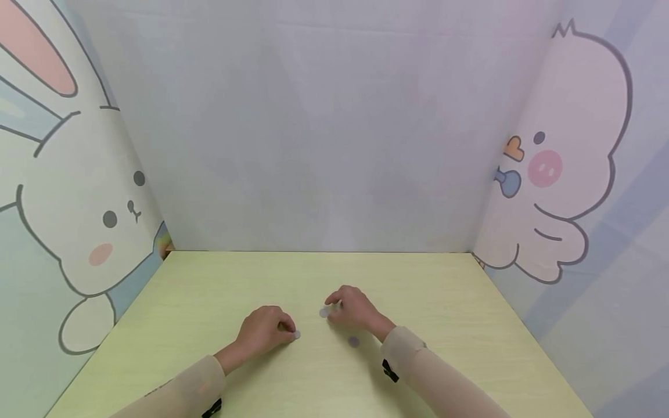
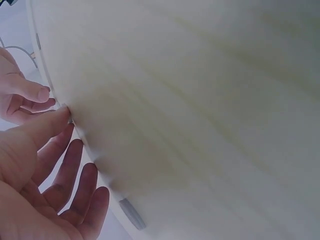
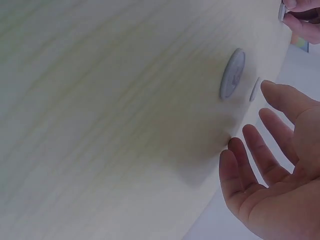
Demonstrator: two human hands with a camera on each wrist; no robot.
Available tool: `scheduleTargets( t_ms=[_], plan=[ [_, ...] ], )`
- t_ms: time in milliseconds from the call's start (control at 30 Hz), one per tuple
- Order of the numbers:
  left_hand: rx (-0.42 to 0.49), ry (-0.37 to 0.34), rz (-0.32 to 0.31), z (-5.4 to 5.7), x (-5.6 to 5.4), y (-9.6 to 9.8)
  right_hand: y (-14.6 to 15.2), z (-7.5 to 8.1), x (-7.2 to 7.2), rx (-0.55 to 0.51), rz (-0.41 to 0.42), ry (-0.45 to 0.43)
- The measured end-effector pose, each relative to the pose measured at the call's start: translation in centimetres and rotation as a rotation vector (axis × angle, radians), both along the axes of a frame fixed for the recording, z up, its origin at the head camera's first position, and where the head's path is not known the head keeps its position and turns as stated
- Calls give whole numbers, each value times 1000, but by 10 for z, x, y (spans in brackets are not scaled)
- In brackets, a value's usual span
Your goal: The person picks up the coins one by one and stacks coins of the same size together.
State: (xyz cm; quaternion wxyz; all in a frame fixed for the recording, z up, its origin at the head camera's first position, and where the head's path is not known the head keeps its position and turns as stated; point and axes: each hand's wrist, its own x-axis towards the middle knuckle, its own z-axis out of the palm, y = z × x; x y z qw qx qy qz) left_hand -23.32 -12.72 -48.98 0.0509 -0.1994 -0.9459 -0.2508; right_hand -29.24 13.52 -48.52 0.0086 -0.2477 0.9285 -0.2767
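Observation:
My left hand [image 1: 265, 331] pinches a silvery coin [image 1: 297, 334] at its edge between thumb and forefinger, low at the tabletop. To the right, my right hand [image 1: 354, 309] hovers at a second coin [image 1: 323, 312], its thumb tip right beside it in the right wrist view and its fingers spread, loosely bent. A third coin [image 1: 353, 342] lies flat under the right wrist; a faint raised pattern shows on its face [image 3: 233, 74]. In the left wrist view, another coin [image 2: 132, 214] lies on the table below the left little finger; from the head view, the left hand hides that spot.
The pale yellow wood-grain table [image 1: 428, 290] reaches back to a plain whitish curtain [image 1: 313, 145]. Cloth panels with a cartoon rabbit [image 1: 78, 203] on the left and a cartoon chick [image 1: 575, 116] on the right enclose the sides.

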Motion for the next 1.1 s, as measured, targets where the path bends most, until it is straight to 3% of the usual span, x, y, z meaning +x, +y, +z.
scheduleTargets(
  t_ms=[333,1100],
  plan=[
    [16,-10,4,2,2,0,-4,-3,-3,39,33,43],
    [31,-16,8,2,2,0,-2,-6,5,37,-4,21]
  ],
)
